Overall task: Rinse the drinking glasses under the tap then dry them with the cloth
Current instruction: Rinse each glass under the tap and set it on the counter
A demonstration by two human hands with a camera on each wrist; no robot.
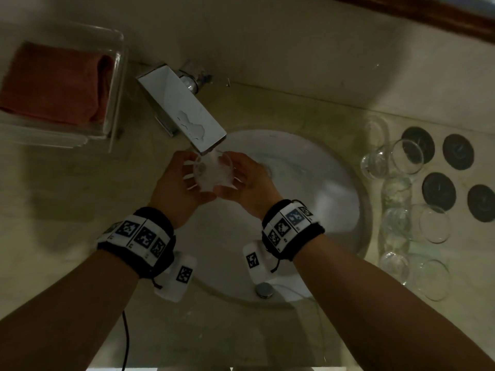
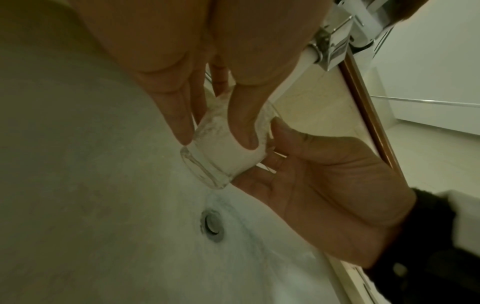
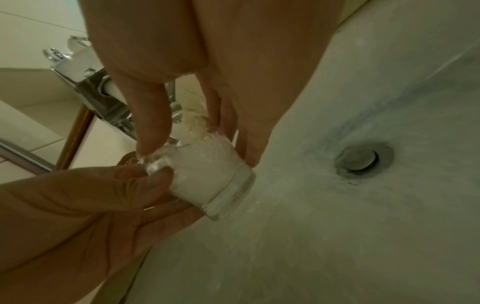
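Right now a small drinking glass [image 1: 211,174] sits between both hands directly beneath the spout of the flat chrome tap [image 1: 182,105], over the far-left part of the white basin [image 1: 334,183], and running water froths white inside it. The left hand [image 1: 178,187] grips the glass from the left, its fingers [image 2: 182,115] curled down the side and the thumb pressed on the wall, as the left wrist view shows. The right hand [image 1: 247,183] holds it from the right, thumb [image 3: 153,127] and fingers pinching the upper wall while the left hand's fingers cradle it from below (the right wrist view shows this best). The glass is tilted, its thick clear base [image 3: 233,197] pointing down toward the basin, and the round metal drain [image 3: 363,157] lies well apart from it on the basin floor. On the bench to the right of the basin several more glasses [image 1: 396,162] lie on their sides in a near-to-far row, just beside a group of dark round coasters [image 1: 439,191]. To the far left a folded red cloth [image 1: 56,84] rests in a clear tray [image 1: 117,84] on the bench. Both wrists wear black bands with white marker tags [image 1: 142,235].
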